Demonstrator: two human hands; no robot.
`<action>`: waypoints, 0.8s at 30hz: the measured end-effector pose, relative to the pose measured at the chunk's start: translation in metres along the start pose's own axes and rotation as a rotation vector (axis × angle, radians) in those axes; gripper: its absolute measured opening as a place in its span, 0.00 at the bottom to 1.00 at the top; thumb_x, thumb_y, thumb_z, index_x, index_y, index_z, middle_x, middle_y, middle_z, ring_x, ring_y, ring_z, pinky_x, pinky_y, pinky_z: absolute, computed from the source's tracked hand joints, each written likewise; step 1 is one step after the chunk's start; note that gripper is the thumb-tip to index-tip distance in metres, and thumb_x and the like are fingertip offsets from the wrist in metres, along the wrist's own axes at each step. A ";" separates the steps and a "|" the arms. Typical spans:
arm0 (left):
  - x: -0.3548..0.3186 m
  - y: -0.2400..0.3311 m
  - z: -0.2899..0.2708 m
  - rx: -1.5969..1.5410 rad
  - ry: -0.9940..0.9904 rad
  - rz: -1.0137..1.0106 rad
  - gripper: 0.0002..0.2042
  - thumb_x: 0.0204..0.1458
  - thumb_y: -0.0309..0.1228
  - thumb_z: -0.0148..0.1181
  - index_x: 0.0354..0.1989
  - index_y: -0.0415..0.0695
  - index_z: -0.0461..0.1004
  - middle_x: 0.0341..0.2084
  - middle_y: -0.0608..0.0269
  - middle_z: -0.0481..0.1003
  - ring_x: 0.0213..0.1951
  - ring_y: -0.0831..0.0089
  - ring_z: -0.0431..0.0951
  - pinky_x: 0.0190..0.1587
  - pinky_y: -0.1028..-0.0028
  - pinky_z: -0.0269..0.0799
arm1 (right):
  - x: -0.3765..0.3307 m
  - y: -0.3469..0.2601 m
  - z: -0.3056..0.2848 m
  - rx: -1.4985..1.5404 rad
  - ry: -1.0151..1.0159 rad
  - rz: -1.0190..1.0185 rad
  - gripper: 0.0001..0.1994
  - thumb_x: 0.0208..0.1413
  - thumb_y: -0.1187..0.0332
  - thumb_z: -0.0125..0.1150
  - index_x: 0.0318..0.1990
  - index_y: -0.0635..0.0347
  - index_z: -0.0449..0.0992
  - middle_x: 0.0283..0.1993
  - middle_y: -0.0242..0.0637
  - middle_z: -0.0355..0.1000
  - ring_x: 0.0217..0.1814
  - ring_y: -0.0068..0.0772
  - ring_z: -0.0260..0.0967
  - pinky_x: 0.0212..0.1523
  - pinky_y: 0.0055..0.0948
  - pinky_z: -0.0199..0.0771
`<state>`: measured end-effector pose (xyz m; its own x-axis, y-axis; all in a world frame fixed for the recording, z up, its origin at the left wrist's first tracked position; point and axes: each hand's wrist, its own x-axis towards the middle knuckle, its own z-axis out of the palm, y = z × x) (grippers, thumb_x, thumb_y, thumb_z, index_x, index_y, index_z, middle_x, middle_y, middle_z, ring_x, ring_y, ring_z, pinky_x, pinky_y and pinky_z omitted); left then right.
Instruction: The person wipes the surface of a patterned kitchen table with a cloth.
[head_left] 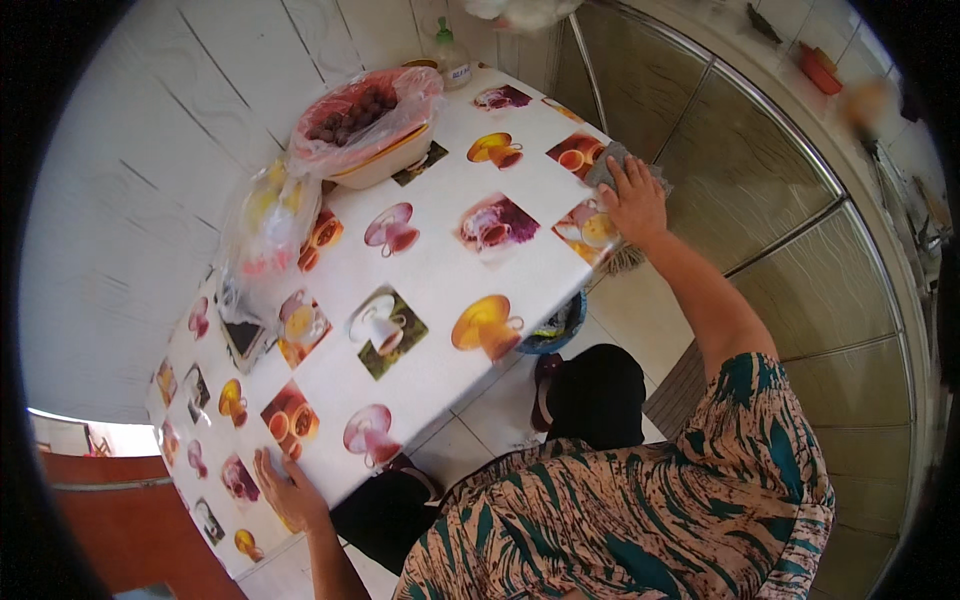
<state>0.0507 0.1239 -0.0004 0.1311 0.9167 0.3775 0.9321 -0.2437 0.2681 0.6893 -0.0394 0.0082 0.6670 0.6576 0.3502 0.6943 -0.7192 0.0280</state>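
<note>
My right hand [637, 203] presses a grey cloth [607, 166] onto the far right edge of the table, its fingers spread over the cloth and a part of it bunched past the edge. The table [440, 270] wears a white cover printed with cups and saucers. My left hand [288, 490] lies on the near left edge of the table, fingers apart, holding nothing.
By the wall stand a plastic-lined basin [395, 163] of dark grapes, a clear bag [262, 225] with colourful contents, a dark flat framed object [243, 340] and a green-topped bottle [453, 65]. A blue bucket [572, 325] sits below the table edge. Glass-panelled cabinets [780, 150] line the right.
</note>
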 end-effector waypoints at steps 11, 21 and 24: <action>-0.003 0.002 0.001 0.054 0.014 -0.008 0.22 0.61 0.40 0.49 0.57 0.38 0.68 0.61 0.49 0.66 0.63 0.53 0.63 0.64 0.59 0.57 | -0.159 -0.213 -0.066 0.501 0.015 -0.654 0.31 0.57 0.48 0.53 0.65 0.55 0.63 0.69 0.49 0.55 0.72 0.52 0.49 0.68 0.50 0.49; -0.005 -0.007 0.003 0.051 0.001 -0.007 0.22 0.61 0.40 0.49 0.59 0.40 0.67 0.62 0.51 0.65 0.65 0.54 0.61 0.65 0.59 0.55 | -0.208 -0.292 -0.086 0.643 -0.214 -0.973 0.29 0.61 0.52 0.50 0.67 0.52 0.61 0.73 0.45 0.50 0.77 0.44 0.41 0.73 0.46 0.40; -0.007 -0.006 0.003 0.061 0.033 0.003 0.22 0.60 0.40 0.50 0.58 0.40 0.68 0.61 0.52 0.66 0.64 0.54 0.61 0.65 0.58 0.56 | -0.159 -0.213 -0.067 0.614 -0.082 -0.696 0.26 0.59 0.57 0.53 0.65 0.50 0.64 0.71 0.42 0.56 0.74 0.44 0.50 0.71 0.46 0.47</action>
<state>0.0450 0.1205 -0.0076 0.1233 0.9051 0.4070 0.9506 -0.2255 0.2134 0.4174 -0.0053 0.0090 0.0476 0.9268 0.3725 0.9508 0.0722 -0.3013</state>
